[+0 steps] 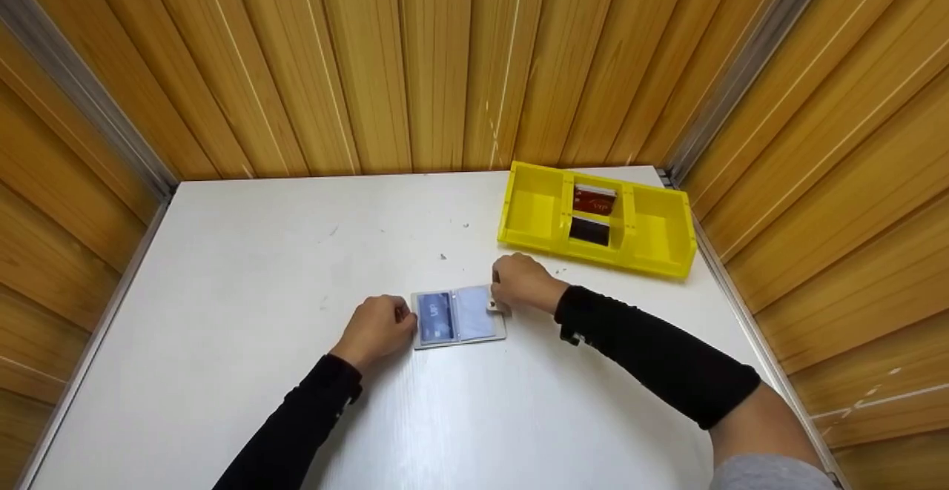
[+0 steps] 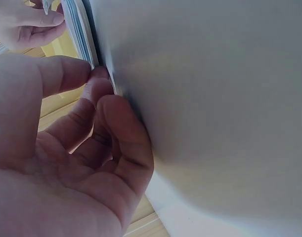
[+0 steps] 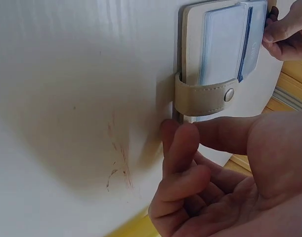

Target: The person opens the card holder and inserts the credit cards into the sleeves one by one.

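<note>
An open card holder (image 1: 473, 313) with clear plastic sleeves lies on the white table. A blue card (image 1: 436, 319) shows in its left-hand sleeve. My left hand (image 1: 377, 327) pinches the holder's left edge between thumb and fingers; the left wrist view shows the stacked sleeves (image 2: 80, 34) edge-on just beyond the fingertips. At the opposite side, my right hand (image 1: 523, 281) has thumb and forefinger together on the far right corner of the cover. In the right wrist view, a beige strap (image 3: 202, 101) with a metal snap (image 3: 229, 95) folds over the sleeves beside those fingertips.
A yellow three-compartment bin (image 1: 534, 240) stands at the back right, beyond my right hand. Its middle compartment holds a red card (image 1: 594, 201) and a dark card (image 1: 589, 231). Wood-look panels (image 1: 430, 67) wall the table (image 1: 296, 253) at the back and sides.
</note>
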A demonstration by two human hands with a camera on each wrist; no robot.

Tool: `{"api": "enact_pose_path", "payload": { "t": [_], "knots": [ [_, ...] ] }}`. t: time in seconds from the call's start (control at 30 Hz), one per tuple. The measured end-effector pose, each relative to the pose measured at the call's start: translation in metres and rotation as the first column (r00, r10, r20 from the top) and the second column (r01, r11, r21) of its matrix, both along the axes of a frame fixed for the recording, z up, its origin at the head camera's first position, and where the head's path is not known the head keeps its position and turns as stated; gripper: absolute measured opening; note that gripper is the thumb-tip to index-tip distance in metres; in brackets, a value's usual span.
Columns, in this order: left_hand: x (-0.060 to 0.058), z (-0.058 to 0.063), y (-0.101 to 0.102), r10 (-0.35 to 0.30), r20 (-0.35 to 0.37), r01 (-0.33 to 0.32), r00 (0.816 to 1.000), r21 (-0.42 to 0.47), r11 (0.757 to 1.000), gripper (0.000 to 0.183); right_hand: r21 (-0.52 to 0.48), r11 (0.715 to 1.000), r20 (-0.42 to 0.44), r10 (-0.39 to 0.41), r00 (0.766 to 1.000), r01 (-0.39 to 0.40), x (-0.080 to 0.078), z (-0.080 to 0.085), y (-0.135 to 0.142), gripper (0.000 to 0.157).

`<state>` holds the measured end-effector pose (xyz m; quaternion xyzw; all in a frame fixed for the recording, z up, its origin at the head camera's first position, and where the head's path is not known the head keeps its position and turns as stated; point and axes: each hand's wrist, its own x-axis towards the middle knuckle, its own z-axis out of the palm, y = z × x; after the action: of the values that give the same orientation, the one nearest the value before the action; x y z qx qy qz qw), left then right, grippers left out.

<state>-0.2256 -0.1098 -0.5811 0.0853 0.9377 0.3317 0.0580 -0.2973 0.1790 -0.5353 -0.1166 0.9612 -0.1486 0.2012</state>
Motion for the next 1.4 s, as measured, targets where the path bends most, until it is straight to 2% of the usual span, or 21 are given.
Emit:
{"api": "enact_pose_path", "payload": {
  "t": [0.33, 0.7, 1.0, 1.2, 1.4],
  "knots": [
    [0.001, 0.0, 0.001, -0.007, -0.012, 0.007, 1.0, 0.0, 1.0, 0.018, -0.131, 0.987, -0.008, -0.099, 0.995, 0.097, -0.001, 0.002, 0.002, 0.015],
    [-0.001, -0.006, -0.002, -0.018, -0.018, 0.017, 1.0, -0.014, 1.0, 0.01, -0.11, 0.991, -0.006, -0.08, 0.997, 0.079, -0.001, 0.009, 0.01, 0.017],
    [0.0, -0.004, -0.001, 0.0, -0.036, -0.002, 0.999, -0.043, 0.999, 0.01, -0.105, 0.989, 0.013, -0.101, 0.995, 0.102, -0.004, 0.026, 0.021, 0.018],
    [-0.001, -0.003, -0.001, 0.003, -0.015, -0.003, 1.0, -0.039, 0.999, 0.01, -0.145, 0.982, 0.033, -0.114, 0.993, 0.118, -0.004, 0.037, 0.014, 0.019],
    [-0.003, -0.003, 0.0, -0.003, -0.011, 0.002, 1.0, -0.045, 0.999, 0.01, -0.152, 0.985, -0.012, -0.082, 0.997, 0.079, -0.003, 0.044, 0.002, 0.021]
  ]
}}
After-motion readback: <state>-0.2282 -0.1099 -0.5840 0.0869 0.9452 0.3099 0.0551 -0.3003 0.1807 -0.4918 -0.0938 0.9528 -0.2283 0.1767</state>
